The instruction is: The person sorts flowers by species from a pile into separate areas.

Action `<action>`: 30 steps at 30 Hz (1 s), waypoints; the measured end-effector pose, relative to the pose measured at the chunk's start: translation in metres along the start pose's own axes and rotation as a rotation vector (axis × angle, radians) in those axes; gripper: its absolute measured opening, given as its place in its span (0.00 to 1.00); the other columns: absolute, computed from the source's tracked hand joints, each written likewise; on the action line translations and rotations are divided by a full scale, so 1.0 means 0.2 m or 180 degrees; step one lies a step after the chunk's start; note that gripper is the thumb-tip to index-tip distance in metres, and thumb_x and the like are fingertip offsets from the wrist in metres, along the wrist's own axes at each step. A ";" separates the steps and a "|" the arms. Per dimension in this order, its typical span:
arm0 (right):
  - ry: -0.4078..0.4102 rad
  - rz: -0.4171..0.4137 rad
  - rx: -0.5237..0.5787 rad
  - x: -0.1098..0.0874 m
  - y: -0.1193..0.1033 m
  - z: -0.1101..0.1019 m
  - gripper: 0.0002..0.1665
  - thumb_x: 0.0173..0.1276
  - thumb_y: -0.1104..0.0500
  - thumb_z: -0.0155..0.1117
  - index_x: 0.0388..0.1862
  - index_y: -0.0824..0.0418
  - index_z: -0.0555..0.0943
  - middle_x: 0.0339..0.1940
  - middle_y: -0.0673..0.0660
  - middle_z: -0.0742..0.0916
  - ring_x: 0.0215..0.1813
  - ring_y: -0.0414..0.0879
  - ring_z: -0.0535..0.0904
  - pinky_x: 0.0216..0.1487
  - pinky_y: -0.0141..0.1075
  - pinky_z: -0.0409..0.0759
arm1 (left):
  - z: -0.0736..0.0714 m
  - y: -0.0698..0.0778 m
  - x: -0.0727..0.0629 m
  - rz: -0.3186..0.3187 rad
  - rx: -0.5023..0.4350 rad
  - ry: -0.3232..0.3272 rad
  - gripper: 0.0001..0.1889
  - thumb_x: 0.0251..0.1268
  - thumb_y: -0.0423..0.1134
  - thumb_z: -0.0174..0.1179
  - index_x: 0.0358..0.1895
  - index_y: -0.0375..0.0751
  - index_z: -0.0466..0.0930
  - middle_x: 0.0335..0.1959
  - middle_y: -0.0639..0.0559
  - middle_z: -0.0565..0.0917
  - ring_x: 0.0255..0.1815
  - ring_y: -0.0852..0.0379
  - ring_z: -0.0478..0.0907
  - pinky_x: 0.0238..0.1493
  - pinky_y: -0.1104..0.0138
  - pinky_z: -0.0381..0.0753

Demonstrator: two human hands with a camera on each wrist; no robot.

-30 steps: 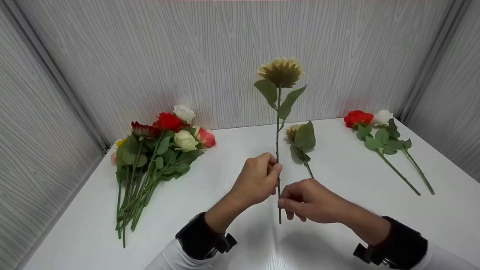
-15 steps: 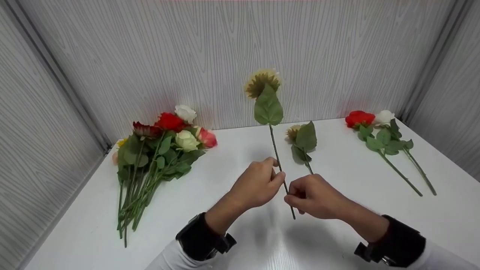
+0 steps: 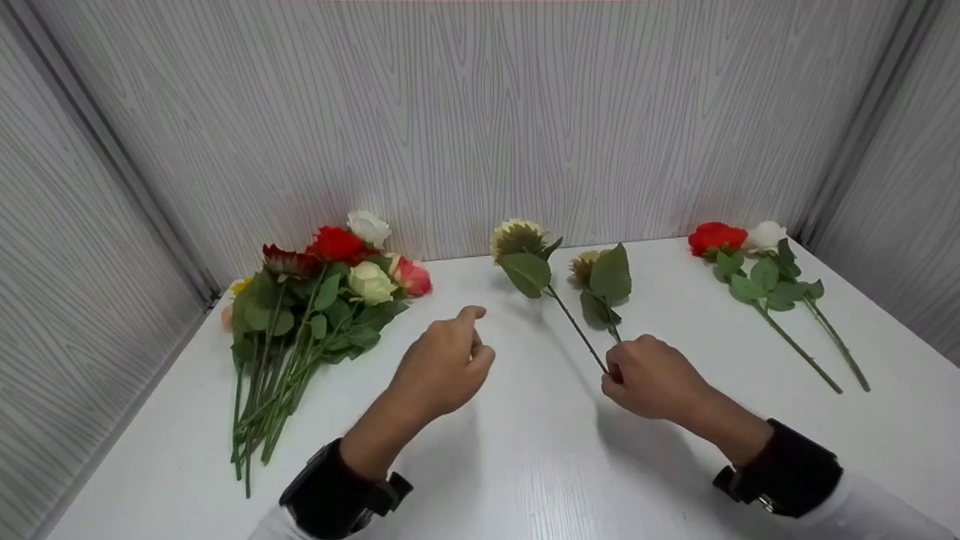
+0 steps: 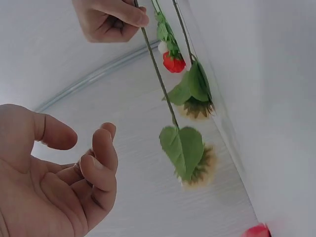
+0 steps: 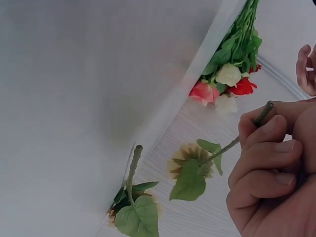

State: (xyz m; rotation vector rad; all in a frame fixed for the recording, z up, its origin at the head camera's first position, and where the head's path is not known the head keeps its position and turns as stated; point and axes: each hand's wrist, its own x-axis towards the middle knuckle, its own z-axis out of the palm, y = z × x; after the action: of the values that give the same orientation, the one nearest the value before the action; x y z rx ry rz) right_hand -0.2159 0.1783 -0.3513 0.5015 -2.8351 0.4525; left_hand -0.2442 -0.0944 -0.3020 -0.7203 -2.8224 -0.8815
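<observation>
Head view's where the most gets fitted in: the back wall [image 3: 480, 112], the white table [image 3: 517, 480], and off to the left the big bunch of flowers [image 3: 322, 300], whose stem ends are cut off in the right wrist view. Over on the right, a red flower [image 3: 717, 238] and a white flower [image 3: 766, 236] are shown stems and all. The left hand [image 3: 442, 364] is only seen from the back there; from the left wrist, its palm is shown, nothing held, fingers loosely bent, thumb apart from them. By the right hand [image 3: 652, 379], fingers clamped on its stem, the pale yellow flower [image 3: 525, 274] is held tilted over the table, just beside the loose flower [image 3: 611, 274]. That loose one's stem end is hidden in head view but caught by the right wrist cam.

Texture-wise, the wall is covered in wavy wood-grain lines, while the table's smooth and a bit shiny. The held flower's leaves are broad and roughly heart-shaped, its bloom backed by pointy green bits, its stem thin.
</observation>
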 end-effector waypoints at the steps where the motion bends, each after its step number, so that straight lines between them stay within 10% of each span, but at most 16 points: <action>1: -0.0016 0.0035 -0.0013 0.00 0.00 0.00 0.19 0.54 0.68 0.57 0.10 0.54 0.65 0.11 0.44 0.63 0.19 0.38 0.58 0.20 0.32 0.56 | -0.02 -0.03 -0.02 -0.0037 0.0044 0.0071 0.25 0.65 0.34 0.49 0.65 0.31 0.72 0.22 0.54 0.80 0.22 0.58 0.69 0.28 0.65 0.73; 9: -0.0325 0.0243 -0.0086 0.01 0.05 -0.02 0.20 0.56 0.67 0.55 0.07 0.54 0.68 0.06 0.43 0.70 0.16 0.37 0.60 0.19 0.32 0.56 | -0.27 -0.43 -0.17 -0.0334 0.0588 0.0614 0.20 0.66 0.35 0.51 0.57 0.27 0.78 0.17 0.49 0.75 0.18 0.56 0.68 0.19 0.65 0.68; 12: -0.0616 0.0269 -0.0103 0.02 0.07 -0.03 0.21 0.60 0.66 0.58 0.07 0.54 0.74 0.06 0.44 0.75 0.15 0.38 0.63 0.18 0.32 0.60 | -0.37 -0.60 -0.22 -0.0575 0.0847 0.0610 0.14 0.68 0.37 0.48 0.40 0.29 0.79 0.16 0.48 0.72 0.17 0.55 0.66 0.16 0.63 0.66; 16: -0.1136 0.0408 -0.0101 0.02 0.09 -0.04 0.22 0.66 0.61 0.61 0.11 0.55 0.79 0.07 0.47 0.75 0.13 0.39 0.68 0.19 0.33 0.66 | -0.49 -0.82 -0.27 -0.1046 0.1060 0.0227 0.18 0.74 0.42 0.42 0.24 0.38 0.69 0.18 0.45 0.72 0.19 0.51 0.69 0.17 0.60 0.67; 21: -0.1562 0.0495 -0.0029 0.01 0.09 -0.04 0.21 0.70 0.57 0.64 0.14 0.55 0.80 0.06 0.49 0.77 0.09 0.40 0.72 0.22 0.34 0.72 | -0.55 -1.02 -0.29 -0.1498 0.0977 -0.0632 0.28 0.81 0.46 0.36 0.40 0.21 0.77 0.29 0.32 0.79 0.27 0.45 0.76 0.28 0.54 0.75; 30: -0.1608 0.0438 -0.0009 0.00 0.09 -0.04 0.20 0.68 0.53 0.67 0.17 0.55 0.79 0.06 0.49 0.75 0.11 0.41 0.72 0.23 0.35 0.70 | -0.53 -1.15 -0.29 -0.1392 0.0828 -0.1059 0.20 0.74 0.37 0.45 0.43 0.16 0.72 0.29 0.35 0.76 0.29 0.45 0.75 0.33 0.54 0.77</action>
State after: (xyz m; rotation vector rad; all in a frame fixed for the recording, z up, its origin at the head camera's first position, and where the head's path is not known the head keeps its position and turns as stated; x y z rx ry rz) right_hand -0.2204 0.1968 -0.3476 0.4769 -3.3711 0.3903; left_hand -0.3050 -0.3421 -0.3453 -0.2320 -3.3789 -0.4458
